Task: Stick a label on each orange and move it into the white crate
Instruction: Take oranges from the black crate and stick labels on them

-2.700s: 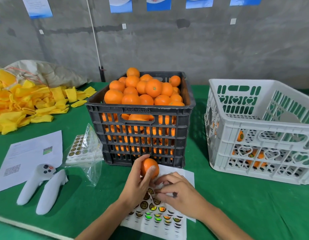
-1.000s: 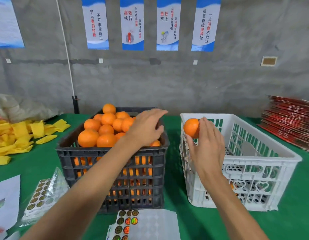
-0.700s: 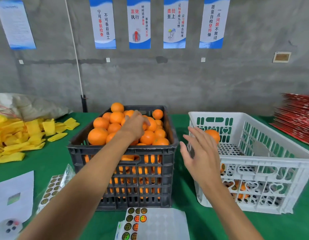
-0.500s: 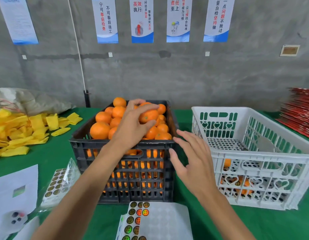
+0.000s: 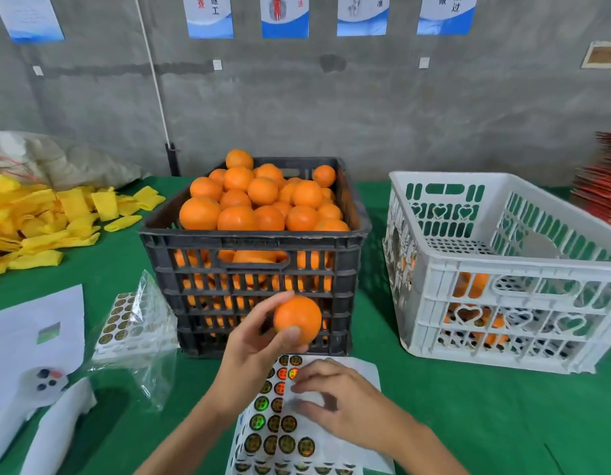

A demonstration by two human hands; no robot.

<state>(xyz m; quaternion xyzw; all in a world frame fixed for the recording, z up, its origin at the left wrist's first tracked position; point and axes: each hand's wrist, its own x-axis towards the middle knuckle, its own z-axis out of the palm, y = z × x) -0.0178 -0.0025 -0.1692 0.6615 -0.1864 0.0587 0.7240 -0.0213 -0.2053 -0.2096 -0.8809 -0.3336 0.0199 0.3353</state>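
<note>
A green table (image 5: 468, 399) carries a black crate (image 5: 254, 269) heaped above its rim with oranges, and just to its right, a small gap between them, a white crate (image 5: 509, 269) with a few oranges showing low through its heart-shaped slots. At the left lie a pile of yellow foam sleeves (image 5: 40, 221), a white printed sheet (image 5: 33, 337), a clear bag of sticker sheets (image 5: 132, 323) leaning against the black crate, and two white handheld controllers (image 5: 40, 413) at the near edge. Red stacked packs (image 5: 602, 180) sit far right against the grey wall. In front of the black crate the left hand (image 5: 252, 351) grips a single orange (image 5: 297, 319) between thumb and curled fingers, held up off the table and hiding part of the crate's lower wall; the fruit is round, bright and smooth, with no label on the side that shows. Below it the label sheet (image 5: 283, 426) lies flat with rows of round shiny stickers. The right hand (image 5: 334, 402) rests on that sheet, fingers bent with tips at a sticker; blur hides whether it pinches one
</note>
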